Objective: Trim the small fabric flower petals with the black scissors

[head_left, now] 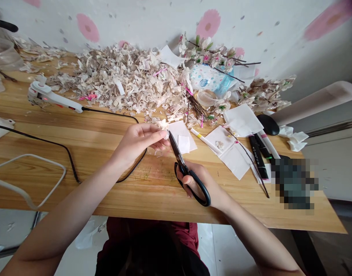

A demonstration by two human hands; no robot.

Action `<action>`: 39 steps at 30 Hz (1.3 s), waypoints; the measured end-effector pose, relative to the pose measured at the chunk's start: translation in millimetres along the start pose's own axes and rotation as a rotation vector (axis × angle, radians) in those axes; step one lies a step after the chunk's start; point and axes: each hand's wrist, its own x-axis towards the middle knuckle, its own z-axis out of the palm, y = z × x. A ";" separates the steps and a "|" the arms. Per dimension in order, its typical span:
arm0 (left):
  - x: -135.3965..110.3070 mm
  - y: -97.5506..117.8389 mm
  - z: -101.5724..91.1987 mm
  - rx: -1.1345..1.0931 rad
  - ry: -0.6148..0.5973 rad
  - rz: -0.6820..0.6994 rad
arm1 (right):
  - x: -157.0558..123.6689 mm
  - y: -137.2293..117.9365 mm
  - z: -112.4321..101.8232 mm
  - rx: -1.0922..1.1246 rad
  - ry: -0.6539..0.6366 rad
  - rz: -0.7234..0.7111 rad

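Between the fingers and thumb of my left hand [139,140] is a small crumpled whitish petal piece [162,124]. My right hand [203,182] grips black-handled scissors [178,155] by their finger loops, and their blades point up and left. The blade tips are right beside the petal piece at my left fingertips; whether they touch it I cannot tell. Just behind the scissors lie white paper squares [190,132]. A large heap of pale, dry-looking petals [126,78] spreads beyond both hands.
A white glue gun [59,99] with a black cord [106,112] rests at left. Flower branches [222,57] lie at the back right. Black markers [256,155], a thin twig [255,165] and a pixelated dark object [295,186] occupy the right side. A white frame [28,156] lies near left.
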 end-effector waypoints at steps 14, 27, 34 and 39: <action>0.6 -2.1 0.5 -0.110 -0.023 0.038 | -1.5 -0.9 -2.7 -0.056 -0.067 -0.050; 1.4 -3.7 2.9 -0.106 0.031 0.016 | -1.7 -5.5 0.5 -0.100 -0.034 -0.048; 3.2 -5.1 0.7 -0.128 0.018 0.032 | -4.1 -2.2 -1.6 -0.102 -0.116 -0.048; 3.0 -5.1 0.3 -0.090 0.011 0.012 | -3.8 -1.7 -1.0 -0.097 -0.108 -0.078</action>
